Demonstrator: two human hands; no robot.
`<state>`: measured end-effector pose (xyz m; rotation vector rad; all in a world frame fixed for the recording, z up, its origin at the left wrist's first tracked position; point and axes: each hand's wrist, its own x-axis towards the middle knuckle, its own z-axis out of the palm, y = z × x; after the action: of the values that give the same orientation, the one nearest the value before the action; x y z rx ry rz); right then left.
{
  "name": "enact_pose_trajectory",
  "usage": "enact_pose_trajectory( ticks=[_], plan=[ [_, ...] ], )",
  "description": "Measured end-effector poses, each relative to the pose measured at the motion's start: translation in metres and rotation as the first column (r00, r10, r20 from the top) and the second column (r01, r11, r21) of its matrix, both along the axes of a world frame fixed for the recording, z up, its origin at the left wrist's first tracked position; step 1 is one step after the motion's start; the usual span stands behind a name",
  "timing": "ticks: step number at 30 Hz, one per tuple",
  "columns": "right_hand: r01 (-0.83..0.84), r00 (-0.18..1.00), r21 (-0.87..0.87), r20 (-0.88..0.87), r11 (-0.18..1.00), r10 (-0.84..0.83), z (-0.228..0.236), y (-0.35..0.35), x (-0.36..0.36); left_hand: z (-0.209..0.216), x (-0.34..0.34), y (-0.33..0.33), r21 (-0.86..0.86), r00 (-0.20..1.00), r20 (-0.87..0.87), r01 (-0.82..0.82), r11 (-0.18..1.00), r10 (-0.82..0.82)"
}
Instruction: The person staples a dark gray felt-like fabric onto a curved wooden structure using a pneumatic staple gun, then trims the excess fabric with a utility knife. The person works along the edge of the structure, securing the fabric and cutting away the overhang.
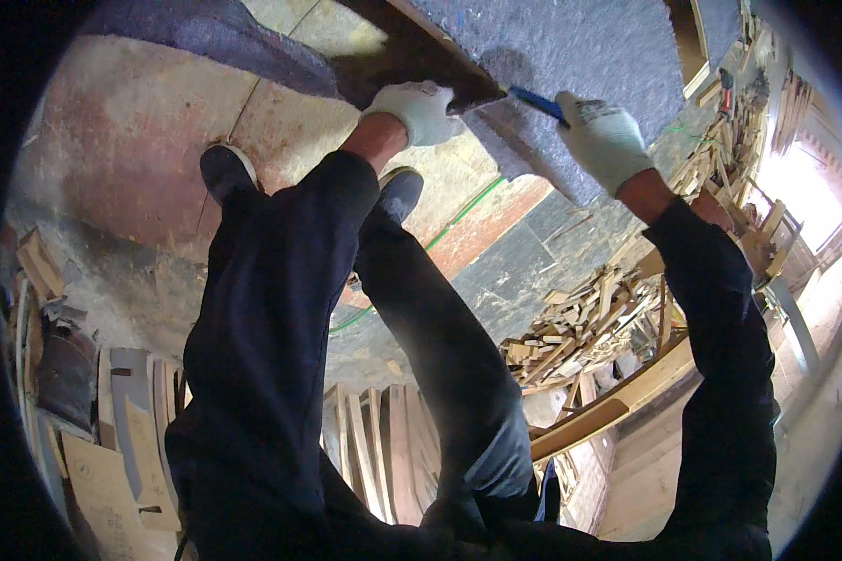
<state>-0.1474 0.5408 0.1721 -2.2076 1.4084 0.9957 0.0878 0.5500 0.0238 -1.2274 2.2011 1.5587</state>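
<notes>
My right hand (603,140), in a white glove, is closed round a slim blue utility knife (538,103). The knife's tip meets the corner of a dark brown board (421,47), beside grey-blue felt-like fabric (580,47). My left hand (414,112), also gloved, has its fingers curled over the board's near edge; the fingertips are partly hidden. A loose flap of the fabric (543,164) hangs down below the knife. More of this fabric (215,42) stretches off to the left of the board.
Worn boards (131,131) lie under my shoes (226,173). A green cord (468,210) runs across the floor. Wood offcuts (589,323) are heaped at the right, near a long plank (617,407). More panels (112,486) stand at the lower left.
</notes>
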Motion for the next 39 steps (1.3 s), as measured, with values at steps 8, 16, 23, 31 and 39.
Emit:
enact_pose_trajectory(
  ticks=[8, 16, 23, 31, 39],
  plan=[
    [0.346, 0.928, 0.009, 0.145, 0.938, -0.344, 0.031, 0.000, 0.001, -0.005, -0.062, 0.016, 0.002, 0.990, -0.064, -0.128, 0.992, 0.128],
    [0.348, 0.922, 0.087, 0.146, 0.933, -0.358, 0.022, 0.012, -0.028, -0.010, -0.076, 0.015, 0.154, 0.987, 0.071, -0.157, 0.976, 0.148],
    [0.162, 0.986, 0.090, 0.014, 0.983, -0.164, 0.006, 0.020, -0.041, -0.010, -0.074, 0.016, 0.116, 0.982, 0.069, -0.185, 0.976, 0.177],
    [-0.093, 0.992, 0.071, -0.081, 0.993, 0.099, -0.013, 0.009, -0.032, -0.011, -0.070, 0.009, 0.095, 0.995, -0.006, -0.094, 0.991, 0.095],
    [-0.232, 0.973, 0.027, 0.004, 0.972, 0.232, -0.037, 0.016, -0.034, 0.001, -0.060, 0.013, 0.120, 0.993, -0.026, -0.113, 0.986, 0.117]
  ],
)
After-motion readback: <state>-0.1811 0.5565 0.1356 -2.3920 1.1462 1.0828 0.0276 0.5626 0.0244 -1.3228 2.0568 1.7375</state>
